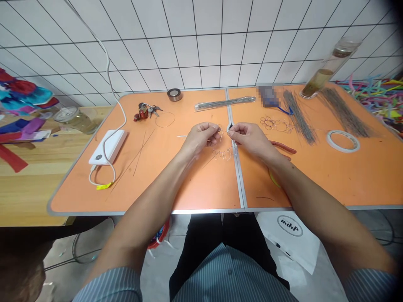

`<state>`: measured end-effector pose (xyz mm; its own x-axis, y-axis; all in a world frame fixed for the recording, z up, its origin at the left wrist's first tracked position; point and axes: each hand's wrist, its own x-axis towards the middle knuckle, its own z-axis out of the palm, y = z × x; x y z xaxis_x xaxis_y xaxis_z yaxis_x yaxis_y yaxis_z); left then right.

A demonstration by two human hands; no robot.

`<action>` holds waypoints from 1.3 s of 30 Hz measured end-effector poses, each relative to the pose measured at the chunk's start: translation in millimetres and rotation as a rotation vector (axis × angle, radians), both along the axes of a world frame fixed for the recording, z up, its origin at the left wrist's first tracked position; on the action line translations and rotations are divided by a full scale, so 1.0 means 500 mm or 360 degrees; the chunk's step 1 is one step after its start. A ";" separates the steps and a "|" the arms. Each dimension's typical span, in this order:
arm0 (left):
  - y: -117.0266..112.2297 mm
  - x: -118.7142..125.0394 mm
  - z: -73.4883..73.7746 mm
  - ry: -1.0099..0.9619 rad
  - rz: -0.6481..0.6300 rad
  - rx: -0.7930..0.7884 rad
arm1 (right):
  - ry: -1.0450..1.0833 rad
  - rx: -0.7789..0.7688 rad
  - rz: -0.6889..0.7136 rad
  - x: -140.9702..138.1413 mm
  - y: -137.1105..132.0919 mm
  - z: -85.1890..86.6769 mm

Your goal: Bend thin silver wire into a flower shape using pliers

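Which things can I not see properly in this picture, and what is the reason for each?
All in the head view:
Red-handled tool: partly hidden by the right hand and wrist.
Looped wire near the left hand: too thin to trace its ends.
Grey-blue item: blurred by pixel blocks.
Colourful strips: cut off by the right edge.

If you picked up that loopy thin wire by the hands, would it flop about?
Probably not much: the loopy thin wire shows distinct curves, suggesting some stiffness. It looks very fine, so it's likely light and easily bent. Its open loops may snag.
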<state>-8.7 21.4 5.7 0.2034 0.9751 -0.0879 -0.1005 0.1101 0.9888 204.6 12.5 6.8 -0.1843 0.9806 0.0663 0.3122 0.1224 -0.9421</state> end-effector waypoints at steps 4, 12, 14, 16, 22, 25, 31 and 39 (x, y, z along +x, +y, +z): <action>0.000 -0.001 -0.002 0.0004 -0.0041 0.0022 | -0.0002 -0.0016 -0.0013 0.000 -0.003 0.006; 0.003 0.001 -0.011 0.0021 -0.0051 0.0045 | -0.0054 0.0014 0.0002 0.002 -0.001 -0.001; 0.004 0.000 -0.012 0.0031 -0.0031 0.0036 | -0.0034 0.0037 -0.0005 0.007 0.001 0.004; 0.005 0.000 -0.012 0.0042 -0.0001 0.0025 | 0.0021 0.0094 -0.0069 0.018 0.004 0.017; 0.009 -0.004 -0.012 0.0017 0.0038 -0.0014 | 0.0134 0.0203 -0.0402 0.062 0.005 0.080; 0.011 -0.006 -0.015 -0.0001 0.0026 -0.0006 | 0.0022 0.0192 -0.0359 0.088 -0.006 0.105; 0.014 -0.008 -0.012 -0.0022 0.0091 0.0020 | -0.0495 0.0251 -0.0397 0.160 -0.041 0.101; 0.014 -0.001 -0.011 -0.0110 0.0175 -0.0058 | -0.0974 0.0228 -0.0473 0.207 -0.145 0.052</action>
<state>-9.3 28.6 0.3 0.1021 0.9883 -0.1133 -0.1820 0.1306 0.9746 308.2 -59.7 32.7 0.0449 0.9847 0.1685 0.8216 0.0596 -0.5670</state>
